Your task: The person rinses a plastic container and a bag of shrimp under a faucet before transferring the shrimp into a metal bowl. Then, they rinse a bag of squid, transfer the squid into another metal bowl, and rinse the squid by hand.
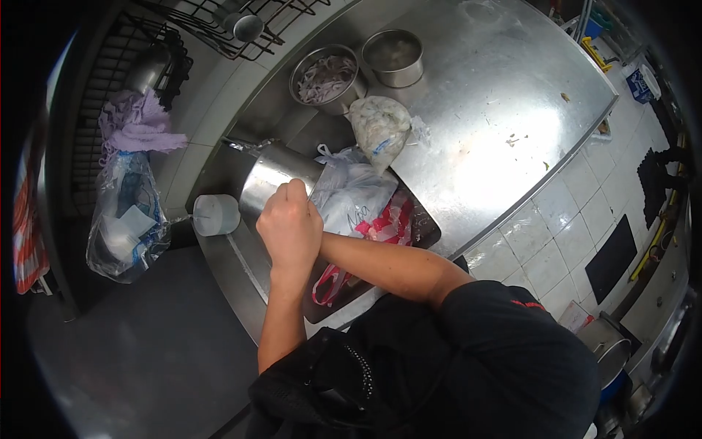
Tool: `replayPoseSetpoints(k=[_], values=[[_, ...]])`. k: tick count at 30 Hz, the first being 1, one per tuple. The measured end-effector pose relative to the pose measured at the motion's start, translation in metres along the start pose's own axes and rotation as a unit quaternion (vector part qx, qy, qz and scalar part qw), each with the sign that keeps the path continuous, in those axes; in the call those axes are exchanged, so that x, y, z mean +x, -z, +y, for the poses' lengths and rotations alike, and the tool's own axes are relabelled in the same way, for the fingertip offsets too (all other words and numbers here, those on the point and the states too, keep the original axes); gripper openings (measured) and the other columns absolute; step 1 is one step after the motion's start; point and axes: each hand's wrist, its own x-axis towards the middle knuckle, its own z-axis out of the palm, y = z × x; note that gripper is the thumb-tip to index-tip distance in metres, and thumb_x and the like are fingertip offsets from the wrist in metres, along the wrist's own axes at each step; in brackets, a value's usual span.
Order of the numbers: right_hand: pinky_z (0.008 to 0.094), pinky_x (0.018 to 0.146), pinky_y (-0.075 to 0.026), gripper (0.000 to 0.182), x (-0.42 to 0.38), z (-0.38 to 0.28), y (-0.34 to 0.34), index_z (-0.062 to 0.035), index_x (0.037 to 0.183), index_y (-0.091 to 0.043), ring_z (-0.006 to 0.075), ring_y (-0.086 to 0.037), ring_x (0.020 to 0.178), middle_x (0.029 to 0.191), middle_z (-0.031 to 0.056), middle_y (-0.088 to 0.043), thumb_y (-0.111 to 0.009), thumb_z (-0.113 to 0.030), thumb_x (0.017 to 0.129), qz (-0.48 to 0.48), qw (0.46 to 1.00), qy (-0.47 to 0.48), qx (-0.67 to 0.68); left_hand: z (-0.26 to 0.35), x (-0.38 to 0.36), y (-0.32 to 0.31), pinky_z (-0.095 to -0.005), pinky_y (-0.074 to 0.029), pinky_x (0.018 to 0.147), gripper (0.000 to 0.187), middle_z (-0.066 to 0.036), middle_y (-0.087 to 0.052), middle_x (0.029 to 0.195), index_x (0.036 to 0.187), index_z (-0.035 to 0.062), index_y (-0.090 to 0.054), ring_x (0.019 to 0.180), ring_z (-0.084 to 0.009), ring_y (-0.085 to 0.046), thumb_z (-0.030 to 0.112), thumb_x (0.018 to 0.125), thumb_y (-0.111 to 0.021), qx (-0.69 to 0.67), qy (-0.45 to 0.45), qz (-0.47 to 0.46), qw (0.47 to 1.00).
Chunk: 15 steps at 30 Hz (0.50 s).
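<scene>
My left hand (289, 228) is closed in a fist, thumb up, right in front of a shiny steel canister (269, 178) that lies tilted at the counter's edge. I cannot see anything in the fist. My right forearm crosses in from the right, and its hand is hidden behind my left hand. Just past the hands lies a crumpled white plastic bag (355, 196) beside a red-and-white bag (389, 223), both on a dark board (426, 228).
On the steel counter (482, 110) stand two steel bowls (325, 77) (395, 55) and a clear bag of pale food (380, 128). A white cup (216, 214) sits left of the canister. A purple cloth (139, 124) and a plastic bag (124, 219) hang at left.
</scene>
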Motion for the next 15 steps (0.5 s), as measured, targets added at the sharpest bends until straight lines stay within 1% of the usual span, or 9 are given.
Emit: replayPoseSetpoints(k=[2,9,12,14,15], values=[[0.0279,0.085,-0.044,0.01,0.001,-0.002,0.002,-0.0142,0.092,-0.05,0.0128,-0.054,0.095,0.092,-0.0024,-0.052,-0.046,-0.019,0.1,0.005,1.0,-0.004,-0.005,0.001,0.0,0.0,-0.0458,-0.051,0.057,0.017,-0.013,-0.058,0.072,0.077,0.0046,-0.051,0.066,-0.0344,-0.063,0.001,0.069,-0.066,0.03,-0.011,-0.013,0.999],[0.028,0.085,-0.044,0.009,0.001,-0.001,-0.004,-0.0141,0.092,-0.05,0.0132,-0.054,0.095,0.092,-0.0018,-0.052,-0.046,-0.018,0.1,-0.011,1.0,0.002,0.011,0.005,0.0,-0.001,-0.046,-0.051,0.057,0.018,-0.012,-0.058,0.072,0.075,0.0052,-0.051,0.066,-0.0341,-0.063,0.001,0.069,-0.067,0.027,-0.018,-0.017,0.999],[0.028,0.085,-0.044,0.009,0.002,0.003,-0.018,-0.0141,0.092,-0.05,0.0133,-0.054,0.095,0.092,-0.0016,-0.052,-0.047,-0.018,0.099,-0.041,0.998,0.02,0.046,0.007,0.0,-0.001,-0.0458,-0.051,0.057,0.018,-0.012,-0.057,0.072,0.076,0.0054,-0.051,0.066,-0.0338,-0.063,0.001,0.069,-0.067,0.031,-0.016,-0.015,0.999],[0.028,0.085,-0.044,0.009,0.003,0.01,-0.029,-0.0141,0.093,-0.05,0.0134,-0.054,0.095,0.092,-0.0014,-0.052,-0.047,-0.018,0.099,-0.08,0.991,0.045,0.094,0.008,-0.001,-0.001,-0.0455,-0.051,0.057,0.018,-0.012,-0.057,0.072,0.075,0.0057,-0.051,0.067,-0.0334,-0.063,0.001,0.068,-0.067,0.028,-0.022,-0.011,0.999],[0.028,0.085,-0.044,0.008,0.007,0.015,-0.039,-0.0141,0.093,-0.05,0.0135,-0.054,0.095,0.093,-0.0013,-0.052,-0.047,-0.018,0.099,-0.11,0.982,0.066,0.141,0.009,-0.001,0.0,-0.0455,-0.051,0.057,0.018,-0.012,-0.057,0.072,0.075,0.0057,-0.051,0.067,-0.0334,-0.063,0.001,0.068,-0.067,0.029,-0.022,-0.01,0.999]])
